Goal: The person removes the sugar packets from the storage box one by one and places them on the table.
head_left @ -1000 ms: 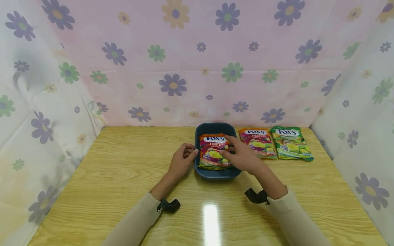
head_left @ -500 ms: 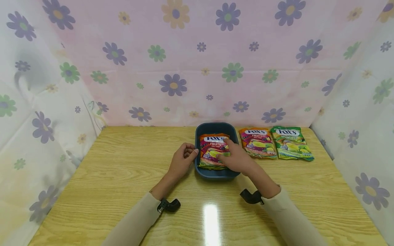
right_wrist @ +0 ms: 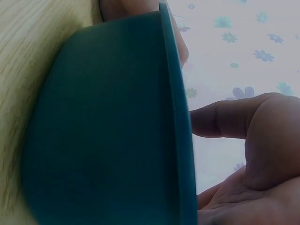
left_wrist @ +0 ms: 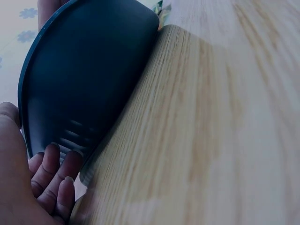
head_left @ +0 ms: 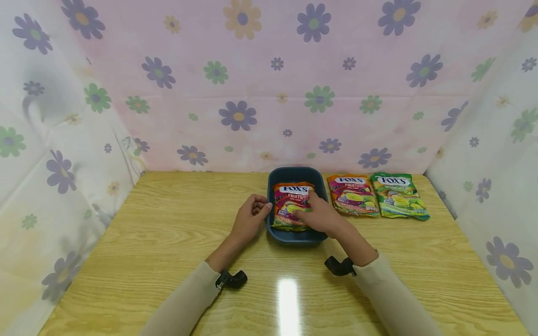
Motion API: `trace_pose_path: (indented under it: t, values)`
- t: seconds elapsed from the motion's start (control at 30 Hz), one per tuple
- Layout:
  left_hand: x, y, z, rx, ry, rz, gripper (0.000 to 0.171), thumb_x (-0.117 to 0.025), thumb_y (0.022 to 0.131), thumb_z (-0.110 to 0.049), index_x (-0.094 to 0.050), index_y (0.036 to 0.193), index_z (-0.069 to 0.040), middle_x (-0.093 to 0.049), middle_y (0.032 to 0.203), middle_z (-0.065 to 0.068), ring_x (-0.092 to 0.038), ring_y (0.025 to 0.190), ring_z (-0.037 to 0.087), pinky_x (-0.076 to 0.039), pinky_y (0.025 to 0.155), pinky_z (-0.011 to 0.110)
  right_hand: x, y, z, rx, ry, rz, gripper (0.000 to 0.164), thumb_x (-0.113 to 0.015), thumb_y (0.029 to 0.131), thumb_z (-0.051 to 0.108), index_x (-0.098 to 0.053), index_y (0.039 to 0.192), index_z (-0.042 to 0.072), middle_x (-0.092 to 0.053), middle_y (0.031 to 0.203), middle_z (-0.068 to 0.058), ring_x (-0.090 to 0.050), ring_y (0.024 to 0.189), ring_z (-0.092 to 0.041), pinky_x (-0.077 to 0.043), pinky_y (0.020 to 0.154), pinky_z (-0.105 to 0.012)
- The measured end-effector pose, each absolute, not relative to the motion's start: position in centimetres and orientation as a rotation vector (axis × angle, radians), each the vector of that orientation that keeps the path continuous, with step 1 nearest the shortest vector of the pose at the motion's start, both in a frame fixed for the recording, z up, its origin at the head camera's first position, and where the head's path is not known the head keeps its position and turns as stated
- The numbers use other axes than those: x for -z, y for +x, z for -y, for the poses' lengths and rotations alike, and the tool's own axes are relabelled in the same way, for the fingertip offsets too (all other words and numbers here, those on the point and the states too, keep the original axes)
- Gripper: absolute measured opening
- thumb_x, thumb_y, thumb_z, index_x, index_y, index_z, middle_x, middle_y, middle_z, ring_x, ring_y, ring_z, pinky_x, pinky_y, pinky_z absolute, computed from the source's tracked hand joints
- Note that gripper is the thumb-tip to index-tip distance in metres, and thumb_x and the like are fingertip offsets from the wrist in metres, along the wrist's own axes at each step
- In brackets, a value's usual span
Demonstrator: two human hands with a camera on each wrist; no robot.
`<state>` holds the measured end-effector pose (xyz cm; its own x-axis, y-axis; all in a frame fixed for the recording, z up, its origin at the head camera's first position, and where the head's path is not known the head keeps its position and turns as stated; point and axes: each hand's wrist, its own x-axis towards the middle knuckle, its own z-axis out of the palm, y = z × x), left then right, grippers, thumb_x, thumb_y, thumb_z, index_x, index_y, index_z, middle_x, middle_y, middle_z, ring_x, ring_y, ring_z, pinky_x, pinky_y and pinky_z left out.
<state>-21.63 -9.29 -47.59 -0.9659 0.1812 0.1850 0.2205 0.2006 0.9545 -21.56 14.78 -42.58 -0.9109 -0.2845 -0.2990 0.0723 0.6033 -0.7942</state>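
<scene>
A dark blue plastic basket stands at the back middle of the table in the head view. A red and orange bag of fruit candy lies face up in it. My left hand holds the basket's left side, thumb at the rim and curled fingers against the slotted outer wall. Reaching over the right rim, my right hand holds the bag's right side, thumb on its front. The other right fingertips are hidden.
Right of the basket lie a second red candy bag and a green candy bag, side by side. A flowered pink cloth rises behind the wooden table. White flowered cloth hangs on both sides.
My right hand has shifted slightly left, farther over the bag in the basket. The left hand, the basket and the two bags on the table have stayed in place.
</scene>
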Motion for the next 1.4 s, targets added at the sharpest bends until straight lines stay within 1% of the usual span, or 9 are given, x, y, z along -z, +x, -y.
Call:
trace_pose_path:
  t: [0.33, 0.53, 0.77, 0.9, 1.0, 1.07, 1.17, 1.3, 1.4]
  values:
    - [47.4, -21.4, 9.3, 1.930, -0.410, 2.413, 0.031, -0.063, 0.108, -0.013, -0.060, 0.126, 0.012, -0.067, 0.105, 0.022, -0.059, 0.085, 0.020, -0.047, 0.074, 0.024, 41.8, -21.7, -15.0, 1.422, -0.098, -2.280, 0.084, -0.057, 0.110, 0.024, -0.003, 0.166, -0.009, -0.024, 0.166, -0.033, -0.048, 0.135, -0.047, -0.044, 0.111, -0.059]
    - [47.3, -21.4, 9.3, 1.924, -0.410, 2.419, 0.031, -0.063, 0.108, -0.014, -0.060, 0.127, 0.011, -0.067, 0.104, 0.020, -0.059, 0.085, 0.019, -0.047, 0.074, 0.024, 41.3, -21.7, -15.3, 1.473, -0.059, -2.241, 0.085, -0.057, 0.110, 0.024, -0.001, 0.165, -0.009, -0.013, 0.170, -0.030, -0.029, 0.150, -0.047, -0.024, 0.123, -0.066]
    - [47.4, -21.4, 9.4, 1.911, -0.390, 2.438, 0.030, -0.063, 0.108, -0.014, -0.061, 0.126, 0.010, -0.067, 0.103, 0.019, -0.059, 0.084, 0.020, -0.046, 0.073, 0.023, 41.7, -21.7, -15.2, 1.504, -0.025, -2.196, 0.091, -0.060, 0.109, 0.025, 0.004, 0.165, -0.008, -0.001, 0.173, -0.029, -0.012, 0.158, -0.049, -0.019, 0.124, -0.067]
    - [47.3, -21.4, 9.4, 1.913, -0.401, 2.444, 0.030, -0.063, 0.108, -0.015, -0.061, 0.126, 0.010, -0.068, 0.103, 0.018, -0.059, 0.085, 0.021, -0.046, 0.074, 0.023, 41.9, -21.9, -15.3, 1.518, -0.017, -2.220, 0.077, -0.060, 0.109, 0.023, -0.016, 0.161, -0.012, -0.034, 0.153, -0.031, -0.047, 0.124, -0.040, -0.044, 0.105, -0.052]
    - [47.2, -21.4, 9.3, 1.906, -0.413, 2.445, 0.030, -0.063, 0.108, -0.015, -0.061, 0.126, 0.009, -0.068, 0.103, 0.018, -0.060, 0.085, 0.020, -0.047, 0.075, 0.024, 42.0, -22.1, -15.3, 1.537, -0.026, -2.222, 0.062, -0.060, 0.109, 0.023, -0.032, 0.152, -0.012, -0.049, 0.116, -0.023, -0.047, 0.080, -0.027, -0.043, 0.081, -0.042]
    - [47.1, -21.5, 9.3, 1.903, -0.418, 2.448, 0.029, -0.063, 0.108, -0.015, -0.061, 0.125, 0.008, -0.068, 0.103, 0.018, -0.060, 0.084, 0.018, -0.047, 0.075, 0.024, 42.0, -22.2, -15.4, 1.541, -0.021, -2.221, 0.065, -0.061, 0.108, 0.023, -0.031, 0.153, -0.012, -0.048, 0.108, -0.020, -0.044, 0.070, -0.022, -0.043, 0.077, -0.039]
    - [47.1, -21.4, 9.3, 1.903, -0.417, 2.451, 0.029, -0.063, 0.108, -0.015, -0.061, 0.125, 0.009, -0.068, 0.103, 0.018, -0.060, 0.083, 0.016, -0.047, 0.075, 0.024, 42.0, -22.3, -15.5, 1.521, 0.018, -2.237, 0.072, -0.063, 0.106, 0.024, -0.023, 0.151, -0.014, -0.040, 0.101, -0.014, -0.038, 0.063, -0.020, -0.038, 0.075, -0.039]
    - [47.1, -21.4, 9.3, 1.910, -0.422, 2.447, 0.030, -0.062, 0.109, -0.015, -0.061, 0.126, 0.009, -0.068, 0.103, 0.019, -0.059, 0.083, 0.017, -0.047, 0.074, 0.025, 42.0, -22.4, -15.4, 1.525, 0.023, -2.234, 0.056, -0.064, 0.105, 0.023, -0.033, 0.135, -0.014, -0.040, 0.092, -0.013, -0.034, 0.059, -0.019, -0.036, 0.072, -0.038]
    - [47.2, -21.4, 9.3, 1.910, -0.424, 2.444, 0.029, -0.063, 0.109, -0.015, -0.061, 0.125, 0.009, -0.068, 0.102, 0.019, -0.058, 0.083, 0.018, -0.047, 0.073, 0.025, 42.1, -22.3, -15.5, 1.521, 0.024, -2.237, 0.056, -0.065, 0.105, 0.024, -0.036, 0.135, -0.015, -0.041, 0.092, -0.011, -0.036, 0.064, -0.019, -0.036, 0.073, -0.037]
